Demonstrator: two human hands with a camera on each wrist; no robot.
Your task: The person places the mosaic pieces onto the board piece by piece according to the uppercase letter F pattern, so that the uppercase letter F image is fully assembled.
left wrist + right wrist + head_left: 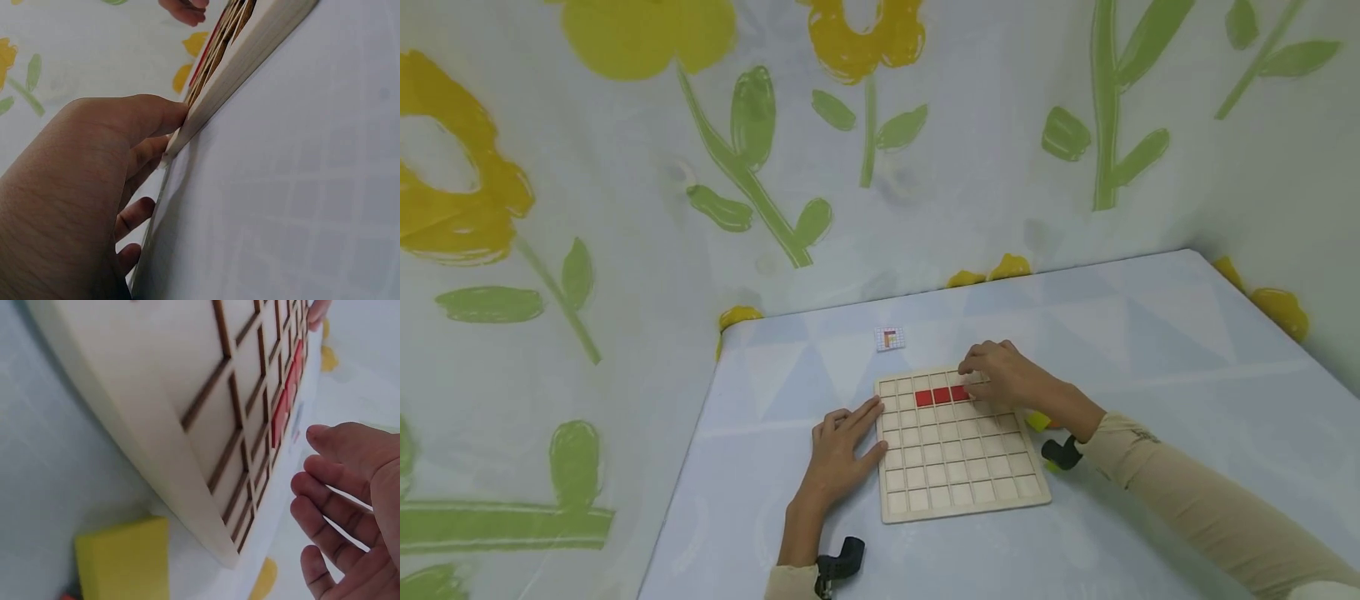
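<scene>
A square wooden grid board [955, 454] lies on the table with three red square tiles [942, 395] side by side in a row near its far edge. My left hand [844, 454] rests at the board's left edge, its thumb and fingertips against the wooden rim [219, 103]. Over the far right part of the board hovers my right hand [1003, 373], beside the rightmost red tile. In the right wrist view, the right hand's fingers [337, 481] are loosely bent, thumb apart from them, with nothing between.
Beyond the board lies a small card [890, 338] printed with a coloured grid pattern. Right of the board, partly under the right forearm, are a yellow block [125, 562], an orange piece [1055, 424] and a yellow-green piece [1051, 467]. A flower-printed curtain [925, 217] stands behind the table.
</scene>
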